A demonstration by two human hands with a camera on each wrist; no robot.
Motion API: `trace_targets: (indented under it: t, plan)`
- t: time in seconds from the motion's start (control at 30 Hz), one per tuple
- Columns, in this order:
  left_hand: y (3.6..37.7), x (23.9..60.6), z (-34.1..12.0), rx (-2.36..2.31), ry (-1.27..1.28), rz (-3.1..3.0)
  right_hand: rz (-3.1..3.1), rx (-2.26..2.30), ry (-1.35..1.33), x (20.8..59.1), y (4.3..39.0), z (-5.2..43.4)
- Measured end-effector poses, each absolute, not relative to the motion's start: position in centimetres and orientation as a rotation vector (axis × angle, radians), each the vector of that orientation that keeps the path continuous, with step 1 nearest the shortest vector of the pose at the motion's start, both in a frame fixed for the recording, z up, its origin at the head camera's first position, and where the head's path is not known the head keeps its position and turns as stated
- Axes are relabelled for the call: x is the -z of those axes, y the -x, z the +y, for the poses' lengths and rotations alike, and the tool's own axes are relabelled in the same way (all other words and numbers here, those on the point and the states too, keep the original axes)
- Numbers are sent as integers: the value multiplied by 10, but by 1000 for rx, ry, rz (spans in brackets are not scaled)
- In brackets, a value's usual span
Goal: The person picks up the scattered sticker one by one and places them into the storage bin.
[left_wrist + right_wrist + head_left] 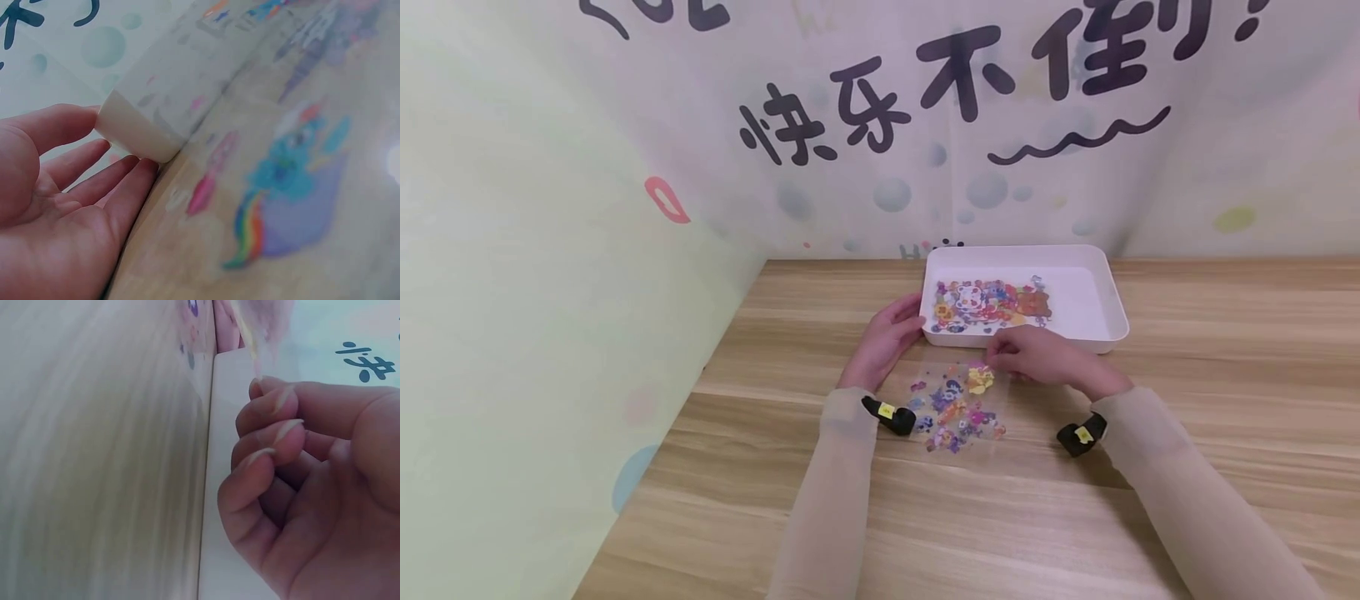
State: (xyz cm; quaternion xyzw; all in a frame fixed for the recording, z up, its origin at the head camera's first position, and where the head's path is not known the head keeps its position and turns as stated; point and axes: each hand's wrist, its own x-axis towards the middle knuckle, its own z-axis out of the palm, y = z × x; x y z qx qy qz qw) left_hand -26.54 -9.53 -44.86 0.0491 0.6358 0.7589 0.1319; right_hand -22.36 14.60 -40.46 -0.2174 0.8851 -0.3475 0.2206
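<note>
My left hand (883, 343) touches the left front corner of a white plastic tray (1093, 304); in the left wrist view, thumb and fingertips rest against that corner with the fingers loosely extended. A clear sticker sheet (955, 410) with colourful cartoon ponies lies on the table before the tray, a blue rainbow-tailed pony sticker (284, 169) showing up close. With thumb and index finger, my right hand (1037, 354) pinches a thin yellow-and-pink sticker (251, 344), seen nearly edge-on; its other fingers are curled. The head view shows the yellow sticker above the sheet's top edge.
Inside the tray, a pile of colourful stickers (992, 304) fills the left and middle part. The wood-grain table (752, 467) extends around it. A printed cloth (865, 200) hangs behind the tray, and another pale wall covering (535, 275) borders the left side.
</note>
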Motion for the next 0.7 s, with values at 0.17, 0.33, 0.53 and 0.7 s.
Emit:
trace_targets:
  t: [0.17, 0.33, 0.53, 0.7]
  plan:
    - [265, 447, -96, -2200, -137, 1836, 2455, 967, 617, 404, 225, 149]
    - [265, 448, -96, -2200, -139, 1839, 2485, 957, 616, 403, 226, 153]
    - [265, 449, -96, -2217, -160, 1828, 2493, 969, 628, 400, 228, 157]
    - [265, 448, -96, -2205, -160, 1841, 2504, 964, 646, 400, 229, 159]
